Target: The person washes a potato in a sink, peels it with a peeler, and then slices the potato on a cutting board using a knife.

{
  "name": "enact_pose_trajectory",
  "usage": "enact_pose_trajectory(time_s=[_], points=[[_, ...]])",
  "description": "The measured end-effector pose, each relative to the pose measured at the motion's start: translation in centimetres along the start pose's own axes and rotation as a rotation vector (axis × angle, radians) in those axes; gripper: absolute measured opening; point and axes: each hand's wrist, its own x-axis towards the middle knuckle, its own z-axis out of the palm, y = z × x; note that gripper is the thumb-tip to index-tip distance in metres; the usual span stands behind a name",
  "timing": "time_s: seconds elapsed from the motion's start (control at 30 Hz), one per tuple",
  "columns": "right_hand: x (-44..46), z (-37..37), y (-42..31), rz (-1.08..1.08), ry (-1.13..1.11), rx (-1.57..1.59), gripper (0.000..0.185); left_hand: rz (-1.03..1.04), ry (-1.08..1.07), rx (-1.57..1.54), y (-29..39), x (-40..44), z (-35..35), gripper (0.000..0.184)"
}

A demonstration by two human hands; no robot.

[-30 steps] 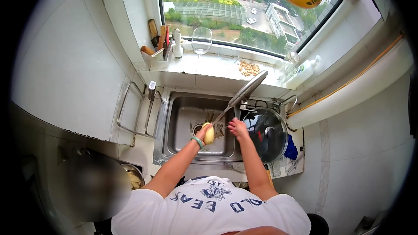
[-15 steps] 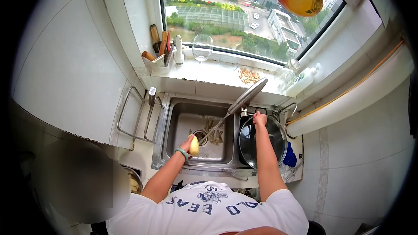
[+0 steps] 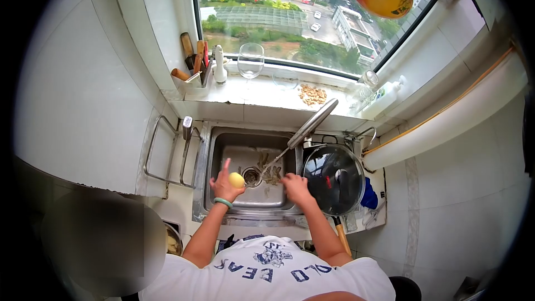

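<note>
My left hand (image 3: 224, 185), a green bangle at its wrist, holds a peeled yellow potato (image 3: 237, 180) over the sink (image 3: 225, 147), with one finger stretched out. My right hand (image 3: 296, 188) hovers at the sink's right side, fingers loosely bent and nothing visible in them. A thin stream of water (image 3: 274, 160) runs from the long metal faucet (image 3: 313, 122) between my hands. Dark peelings (image 3: 272, 175) lie on the sink bottom beside the round drain (image 3: 252, 176).
A glass-lidded pan (image 3: 334, 200) with a wooden handle (image 3: 341, 238) stands right of the sink. A metal rack (image 3: 153, 153) is on the left. The windowsill holds a knife holder (image 3: 195, 86), wine glass (image 3: 251, 62) and nuts (image 3: 312, 95). A blurred shape (image 3: 100, 239) covers the lower left.
My right hand has left the faucet area behind the pan and come down-left to the sink. My left hand has shifted slightly left and turned the potato. The view has shifted a little.
</note>
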Motion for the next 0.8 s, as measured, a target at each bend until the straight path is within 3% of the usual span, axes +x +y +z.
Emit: enact_pose_trajectory(time_s=[0.07, 0.13, 0.2, 0.23, 0.27, 0.33, 0.43, 0.47, 0.53, 0.8], points=[[-0.7, 1.5, -0.6, -0.208, -0.098, 0.066, 0.037, 0.313, 0.144, 0.412, -0.2, -0.4, -0.1, 0.117], [-1.5, -2.0, -2.3, -0.29, -0.123, 0.341, 0.035, 0.322, 0.158, 0.326, -0.8, -0.2, -0.1, 0.118], [-2.5, -6.3, -3.7, -0.342, 0.082, 0.421, 0.034, 0.229, 0.154, 0.158, -1.1, 0.0, -0.6, 0.114], [-3.2, -9.7, -5.0, -0.289, 0.09, 0.733, 0.027, 0.188, 0.117, 0.1, -1.1, -0.2, -1.2, 0.11], [-3.9, -12.2, -5.7, -0.283, 0.1, 0.883, 0.022, 0.111, 0.089, 0.056, -0.6, -0.5, -2.0, 0.099], [-5.5, -17.6, -7.1, -0.348, 0.179, 0.993, 0.015, 0.205, 0.15, 0.032, -2.4, -0.2, -1.7, 0.08], [-7.5, -23.1, -9.0, -0.685, 0.289, 1.289, 0.011, 0.257, 0.151, -0.002, -2.8, -0.8, -2.3, 0.062], [-7.9, -24.4, -10.1, -0.769, 0.341, 1.262, 0.006, 0.25, 0.136, -0.005, -2.7, -1.2, -2.3, 0.062], [-8.8, -26.9, -12.2, -0.935, 0.448, 1.206, 0.013, 0.172, 0.113, -0.115, -2.3, -1.6, -2.6, 0.061], [-8.0, -27.2, -14.0, -1.012, 0.363, 1.178, 0.011, 0.05, -0.013, -0.202, -1.5, -2.0, -3.4, 0.06]])
